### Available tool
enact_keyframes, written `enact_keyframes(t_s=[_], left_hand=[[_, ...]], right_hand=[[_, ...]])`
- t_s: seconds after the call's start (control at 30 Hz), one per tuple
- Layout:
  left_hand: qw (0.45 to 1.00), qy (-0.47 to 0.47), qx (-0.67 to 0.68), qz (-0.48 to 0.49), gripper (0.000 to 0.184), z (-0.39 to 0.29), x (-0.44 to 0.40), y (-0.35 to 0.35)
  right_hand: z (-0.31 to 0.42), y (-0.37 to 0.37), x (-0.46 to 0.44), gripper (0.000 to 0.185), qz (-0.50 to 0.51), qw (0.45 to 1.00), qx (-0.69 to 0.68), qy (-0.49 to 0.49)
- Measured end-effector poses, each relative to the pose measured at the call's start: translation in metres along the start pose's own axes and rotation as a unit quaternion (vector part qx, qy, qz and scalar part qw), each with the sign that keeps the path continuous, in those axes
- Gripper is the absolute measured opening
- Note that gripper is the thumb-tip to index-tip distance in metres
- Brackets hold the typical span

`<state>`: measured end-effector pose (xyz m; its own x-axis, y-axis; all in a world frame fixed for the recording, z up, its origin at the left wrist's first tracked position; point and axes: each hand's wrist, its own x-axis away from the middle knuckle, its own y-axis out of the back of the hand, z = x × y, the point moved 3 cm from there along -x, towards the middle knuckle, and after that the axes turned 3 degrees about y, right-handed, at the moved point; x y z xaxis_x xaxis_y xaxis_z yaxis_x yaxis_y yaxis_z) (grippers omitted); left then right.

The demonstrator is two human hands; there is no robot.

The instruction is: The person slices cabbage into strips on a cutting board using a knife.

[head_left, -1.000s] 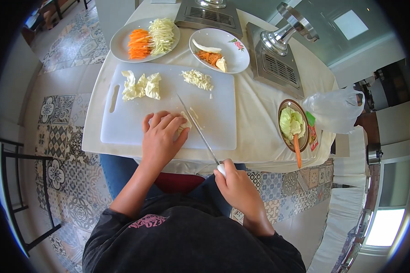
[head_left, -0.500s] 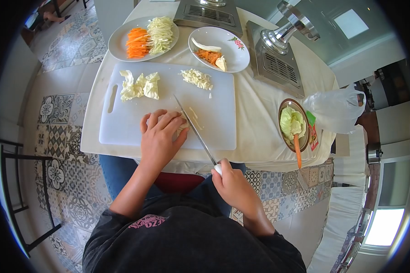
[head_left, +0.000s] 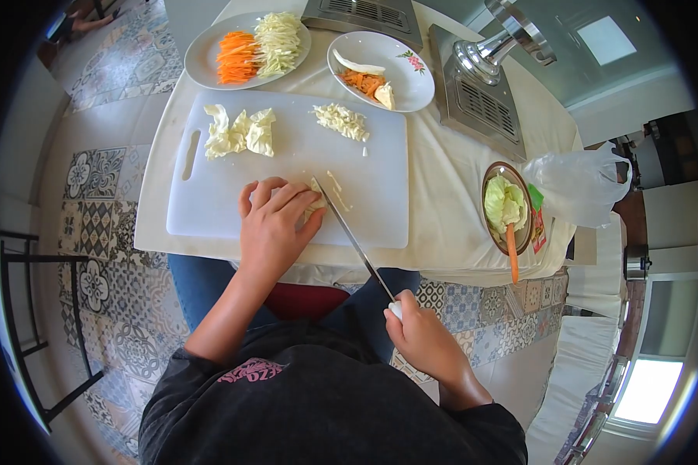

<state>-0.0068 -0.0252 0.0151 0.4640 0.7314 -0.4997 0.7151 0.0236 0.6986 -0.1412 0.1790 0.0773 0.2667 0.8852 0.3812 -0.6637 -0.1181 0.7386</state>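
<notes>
My right hand (head_left: 424, 335) is closed round the white handle of a knife (head_left: 359, 249). The blade runs up and left over the white cutting board (head_left: 225, 205), its front part beside my left fingers. With bent fingers my left hand (head_left: 275, 219) presses a pale piece of cabbage (head_left: 316, 200) onto the board, mostly covered by the hand. Thin cut strips (head_left: 337, 190) lie just right of the blade. Farther back on the board are loose cabbage leaves (head_left: 240, 132) at left and a small heap of chopped cabbage (head_left: 341, 122) at right.
Behind the board stand a plate (head_left: 202, 76) of shredded carrot and cabbage and a flowered plate (head_left: 411, 91) with scraps. A metal stove (head_left: 485, 108) is at the back right. Near the right edge sit a brown-rimmed bowl (head_left: 486, 209) with cabbage and carrot, and a plastic bag (head_left: 582, 182).
My right hand and the knife have drawn back toward me and slightly right. The left hand keeps its hold on the cabbage. The whole view has shifted a little.
</notes>
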Motion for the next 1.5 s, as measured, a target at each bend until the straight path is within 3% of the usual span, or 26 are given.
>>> enact_keyframes(t_s=[0.57,1.03,1.5], left_hand=[[1.0,-0.003,0.001,-0.004,0.019,0.0,0.001,-0.002],[1.0,0.0,0.002,-0.013,0.022,0.0,0.001,-0.002],[1.0,-0.001,-0.008,-0.006,0.021,0.002,0.002,-0.004]], right_hand=[[0.018,-0.013,-0.057,0.028,-0.029,0.999,0.001,0.034],[-0.001,-0.002,0.007,0.028,0.005,0.998,0.057,0.007],[0.018,-0.015,-0.027,0.024,-0.058,0.996,0.052,0.033]])
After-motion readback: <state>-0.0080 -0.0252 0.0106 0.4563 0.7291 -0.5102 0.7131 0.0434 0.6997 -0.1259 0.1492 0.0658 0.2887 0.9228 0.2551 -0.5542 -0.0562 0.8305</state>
